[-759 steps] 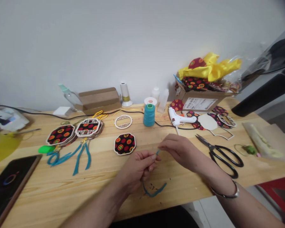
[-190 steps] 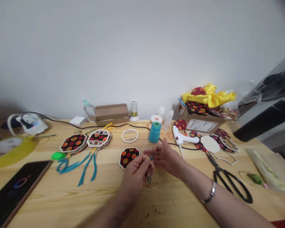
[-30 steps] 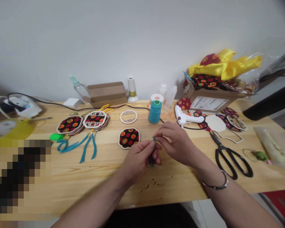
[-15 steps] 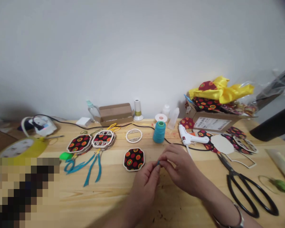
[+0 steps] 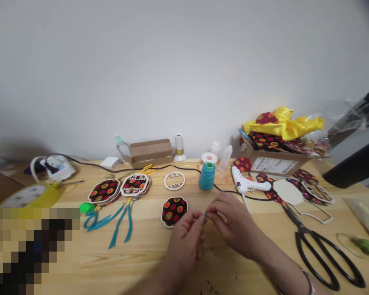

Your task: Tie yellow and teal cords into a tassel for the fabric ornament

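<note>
My left hand (image 5: 187, 233) and my right hand (image 5: 232, 223) meet at their fingertips above the wooden table, both closed in a pinch. Between them a tiny bit of blue thread (image 5: 206, 214) shows; the fingers hide most of it. Just beyond the hands stands a cone of teal thread (image 5: 207, 177). A fabric-covered wooden piece (image 5: 174, 212), black with red and orange flowers, lies flat beside my left hand. Behind it is a round wooden lattice frame (image 5: 174, 180).
Large black-handled scissors (image 5: 316, 241) and a white glue gun (image 5: 249, 183) lie to the right. A cardboard box (image 5: 275, 164) overflows with cloth at the back. Stacked fabric pieces (image 5: 103, 191) and teal-tasselled lattice pieces (image 5: 135, 185) lie left.
The view has tilted slightly, so everything sits a little lower. Both hands stay together, pinching, with the fingertips shifted slightly.
</note>
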{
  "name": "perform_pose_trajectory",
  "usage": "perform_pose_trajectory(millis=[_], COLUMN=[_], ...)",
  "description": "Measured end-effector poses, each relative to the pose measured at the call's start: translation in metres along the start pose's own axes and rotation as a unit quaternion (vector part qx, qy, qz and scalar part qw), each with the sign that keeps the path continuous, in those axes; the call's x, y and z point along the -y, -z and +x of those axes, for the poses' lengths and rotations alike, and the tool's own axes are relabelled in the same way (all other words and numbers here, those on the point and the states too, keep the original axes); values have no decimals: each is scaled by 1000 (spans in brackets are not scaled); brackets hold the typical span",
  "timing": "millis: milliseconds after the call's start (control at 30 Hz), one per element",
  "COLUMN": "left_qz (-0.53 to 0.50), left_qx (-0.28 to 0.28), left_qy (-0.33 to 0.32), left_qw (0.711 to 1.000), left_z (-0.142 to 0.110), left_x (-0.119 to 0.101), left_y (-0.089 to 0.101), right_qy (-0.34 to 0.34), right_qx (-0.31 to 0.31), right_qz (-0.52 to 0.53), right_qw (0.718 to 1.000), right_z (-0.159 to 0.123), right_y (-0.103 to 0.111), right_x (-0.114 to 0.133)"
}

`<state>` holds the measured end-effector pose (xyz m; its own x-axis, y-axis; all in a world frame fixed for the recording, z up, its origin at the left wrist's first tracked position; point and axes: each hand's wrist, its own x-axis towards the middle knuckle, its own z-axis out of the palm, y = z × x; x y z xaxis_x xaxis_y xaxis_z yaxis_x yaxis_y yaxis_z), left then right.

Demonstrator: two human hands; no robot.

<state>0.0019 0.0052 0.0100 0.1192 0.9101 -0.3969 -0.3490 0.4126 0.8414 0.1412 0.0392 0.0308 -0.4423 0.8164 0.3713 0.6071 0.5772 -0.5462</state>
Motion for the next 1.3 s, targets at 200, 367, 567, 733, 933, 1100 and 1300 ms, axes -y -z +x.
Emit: perform_pose_trajectory(millis=[200,367,567,733,933,1100,1300], left_qz=[-15,-15,-28,27,69,71,101], left_qx=[17,10,18,7,-3,-9,-4], left_qy=[30,29,32,-9,-29,-30,-29], left_qw=[999,999,999,1000,997,997,994], left_z=[0,0,-1,0,2,0,1], left_x=[-1,-3,-5,-3,0,-2,-3], left_y=[3,3,2,3,4,3,6], right_qy=[-5,-3,4,13,13,11,10], right_qx=[-2,0,3,12,23,25,22], right_qz=[28,32,27,14,20,32,36], right_qw=[1000,999,1000,1000,999,999,999], right_z=[0,2,2,0,1,2,3], right_y=[-1,0,1,1,1,2,2], right_x=[-2,-1,-2,-4,-5,-3,-4])
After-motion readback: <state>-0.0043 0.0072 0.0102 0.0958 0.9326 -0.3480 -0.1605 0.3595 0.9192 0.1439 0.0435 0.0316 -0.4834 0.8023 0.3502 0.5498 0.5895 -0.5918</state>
